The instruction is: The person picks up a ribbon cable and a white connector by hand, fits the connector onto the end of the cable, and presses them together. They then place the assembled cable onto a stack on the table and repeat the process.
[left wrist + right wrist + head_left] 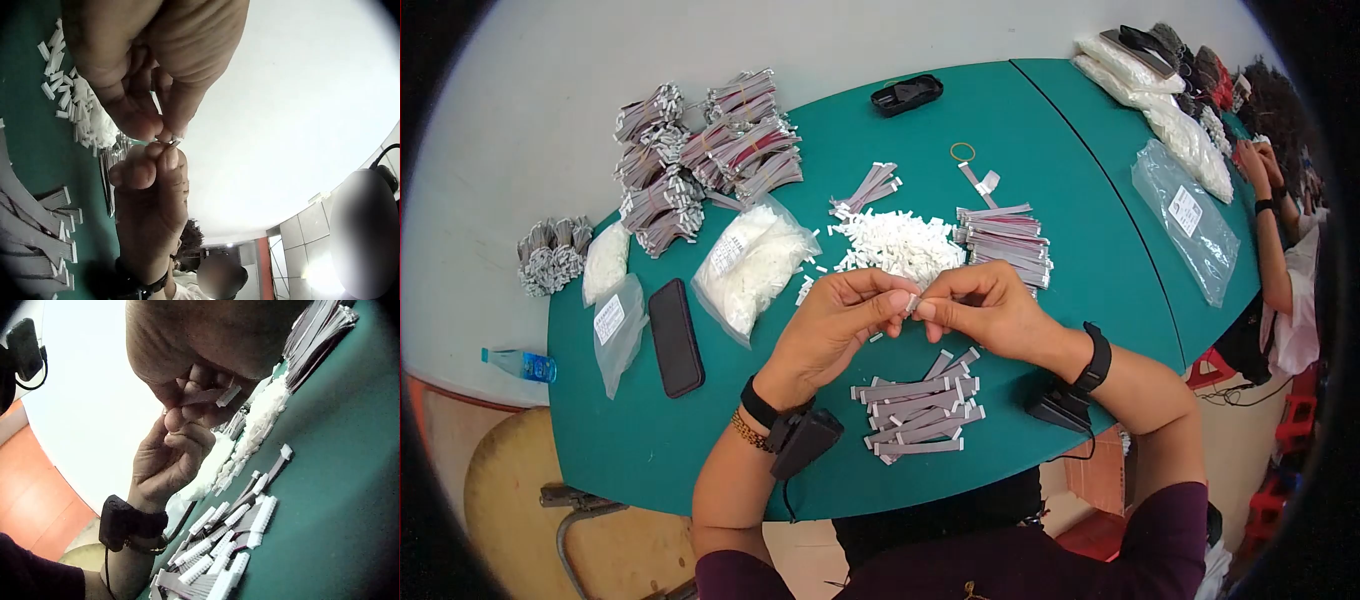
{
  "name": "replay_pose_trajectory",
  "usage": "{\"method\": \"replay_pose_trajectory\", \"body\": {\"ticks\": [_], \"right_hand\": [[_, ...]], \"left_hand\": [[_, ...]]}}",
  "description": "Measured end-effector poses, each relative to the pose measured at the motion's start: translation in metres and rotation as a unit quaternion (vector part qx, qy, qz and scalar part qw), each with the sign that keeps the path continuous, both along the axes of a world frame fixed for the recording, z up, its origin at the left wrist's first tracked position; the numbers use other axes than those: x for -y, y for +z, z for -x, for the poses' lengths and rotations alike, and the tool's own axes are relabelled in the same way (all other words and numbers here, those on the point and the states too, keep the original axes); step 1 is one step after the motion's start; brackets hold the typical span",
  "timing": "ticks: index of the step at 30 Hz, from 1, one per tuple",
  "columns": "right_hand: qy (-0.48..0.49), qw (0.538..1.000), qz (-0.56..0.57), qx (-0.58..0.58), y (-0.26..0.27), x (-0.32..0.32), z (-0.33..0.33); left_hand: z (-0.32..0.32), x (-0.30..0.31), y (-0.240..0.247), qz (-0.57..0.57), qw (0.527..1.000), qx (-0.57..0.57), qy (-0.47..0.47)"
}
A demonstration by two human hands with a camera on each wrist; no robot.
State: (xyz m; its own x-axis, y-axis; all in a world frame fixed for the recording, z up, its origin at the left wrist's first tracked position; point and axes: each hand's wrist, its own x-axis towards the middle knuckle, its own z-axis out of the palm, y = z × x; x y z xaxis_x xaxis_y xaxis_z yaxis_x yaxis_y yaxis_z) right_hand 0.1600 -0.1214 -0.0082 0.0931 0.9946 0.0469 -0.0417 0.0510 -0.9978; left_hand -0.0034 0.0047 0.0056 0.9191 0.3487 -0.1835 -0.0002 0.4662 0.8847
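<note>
My left hand [835, 322] and right hand [992, 312] meet fingertip to fingertip above the green table. A short grey ribbon cable [201, 397] runs under the right hand's curled fingers, its white connector [229, 395] showing below the palm. Thumb and index finger of the right hand pinch this cable near its other end. Opposite them, the left thumb and fingers pinch a small white connector [912, 303] at that end, mostly hidden by the fingertips. Just beyond the hands lies a heap of small white connector housings [895, 245]. Nearer the body, several ribbon cables [920, 408] lie in a loose pile.
A stack of ribbon cables [1005, 245] lies right of the heap. Bundled cables [745, 140] pile up at the back left. Left of the heap are a bag of white parts [750, 262] and a black phone [676, 338]. Another person's arm [1272, 235] shows at far right.
</note>
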Motion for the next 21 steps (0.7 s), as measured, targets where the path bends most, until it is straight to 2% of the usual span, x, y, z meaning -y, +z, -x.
{"method": "replay_pose_trajectory", "body": {"ticks": [16, 21], "right_hand": [[-0.004, 1.0, 0.03, -0.007, 0.0028, 0.0009, 0.0004], [-0.016, 1.0, 0.002, -0.005, 0.0023, 0.0014, 0.003]], "left_hand": [[-0.0039, 0.0071, 0.0033, -0.165, 0.985, -0.023, 0.053], [-0.004, 0.0059, 0.0036, -0.093, 0.995, -0.021, 0.035]]}}
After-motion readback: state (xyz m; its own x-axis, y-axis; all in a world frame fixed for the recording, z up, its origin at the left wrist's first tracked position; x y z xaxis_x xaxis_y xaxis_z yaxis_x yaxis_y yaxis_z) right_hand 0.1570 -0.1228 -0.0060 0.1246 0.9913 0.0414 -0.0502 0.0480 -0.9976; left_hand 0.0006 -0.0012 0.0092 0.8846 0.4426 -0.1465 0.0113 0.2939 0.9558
